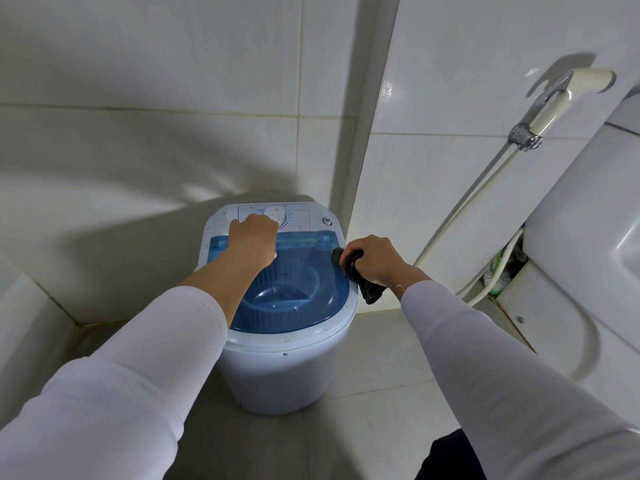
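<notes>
Head view: small dark fabric cloth (372, 293) is squeezed in the right hand (375, 259), fingers curled round it; probably light, floppy, best bunched mid-length. For the left hand (254, 237), fingers curled, a hold can't be told.

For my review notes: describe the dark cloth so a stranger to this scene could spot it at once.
In the tiled corner stands a small white washing machine with a blue see-through lid. At its right rim the right hand grips a crumpled dark cloth, black and limp against the hard white and blue plastic.
</notes>
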The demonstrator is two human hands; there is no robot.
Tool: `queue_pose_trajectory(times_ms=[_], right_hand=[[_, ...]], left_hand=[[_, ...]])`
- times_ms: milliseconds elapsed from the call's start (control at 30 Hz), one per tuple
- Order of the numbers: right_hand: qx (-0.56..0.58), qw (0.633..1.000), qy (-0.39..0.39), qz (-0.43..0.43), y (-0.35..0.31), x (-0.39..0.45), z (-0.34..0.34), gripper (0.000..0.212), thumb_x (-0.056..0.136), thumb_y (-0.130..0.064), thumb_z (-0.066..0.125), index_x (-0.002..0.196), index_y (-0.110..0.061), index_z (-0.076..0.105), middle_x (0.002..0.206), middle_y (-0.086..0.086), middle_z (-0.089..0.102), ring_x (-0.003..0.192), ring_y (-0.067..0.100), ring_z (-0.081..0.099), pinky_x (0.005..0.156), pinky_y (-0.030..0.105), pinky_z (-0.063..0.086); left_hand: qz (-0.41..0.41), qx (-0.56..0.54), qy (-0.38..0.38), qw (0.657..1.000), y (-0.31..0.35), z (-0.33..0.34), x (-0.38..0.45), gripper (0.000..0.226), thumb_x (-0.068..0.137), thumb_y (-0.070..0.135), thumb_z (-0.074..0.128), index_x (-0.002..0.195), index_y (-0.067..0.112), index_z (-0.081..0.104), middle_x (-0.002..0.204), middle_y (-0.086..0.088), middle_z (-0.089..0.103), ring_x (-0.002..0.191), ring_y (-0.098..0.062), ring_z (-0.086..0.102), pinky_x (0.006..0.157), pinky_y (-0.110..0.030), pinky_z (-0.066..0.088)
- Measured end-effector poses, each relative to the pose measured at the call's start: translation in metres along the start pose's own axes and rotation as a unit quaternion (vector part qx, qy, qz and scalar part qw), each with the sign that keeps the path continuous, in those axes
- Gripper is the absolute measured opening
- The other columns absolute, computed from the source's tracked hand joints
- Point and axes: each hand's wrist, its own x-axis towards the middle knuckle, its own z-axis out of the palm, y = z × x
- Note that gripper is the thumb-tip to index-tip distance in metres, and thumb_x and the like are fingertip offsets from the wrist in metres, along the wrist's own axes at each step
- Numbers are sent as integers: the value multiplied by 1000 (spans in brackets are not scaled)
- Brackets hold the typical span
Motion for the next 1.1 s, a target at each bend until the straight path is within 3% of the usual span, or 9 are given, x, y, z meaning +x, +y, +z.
queue_pose_trajectory(times_ms=[267, 433, 567, 1100], right_hand=[[-2, 999, -43, 2, 4, -33, -16, 51, 76, 11, 34, 100, -13, 71, 95, 5, 59, 90, 23, 50, 76, 25, 40], [14, 1000, 22, 5, 5, -29, -26, 52, 81, 5, 35, 122, -18, 59, 121, 12, 63, 110, 31, 55, 86, 31, 42], [7, 1000, 5, 13, 0, -30, -9, 54, 83, 5, 34, 125, -19, 57, 122, 15, 62, 104, 31, 56, 84, 30, 43], [32, 998, 22, 51, -1, -66, 18, 47, 83, 4, 39, 119, -16, 63, 117, 14, 65, 104, 29, 59, 80, 24, 43]], left_hand=[[16, -51, -21, 998, -13, 1, -32, 54, 89, 30, 63, 138, 15, 47, 140, -6, 48, 131, -25, 42, 104, -40, 35], [61, -22, -53, 997, -14, -2, -53, 70, 81, 39, 70, 141, 17, 43, 148, -2, 41, 137, -24, 36, 110, -44, 32], [72, 31, -80, 994, -13, 3, -59, 82, 77, 43, 72, 146, 20, 34, 154, -2, 33, 141, -25, 32, 114, -48, 29], [46, 37, -69, 996, -9, 17, -63, 67, 81, 41, 69, 140, 19, 44, 145, -3, 43, 135, -25, 39, 108, -45, 35]])
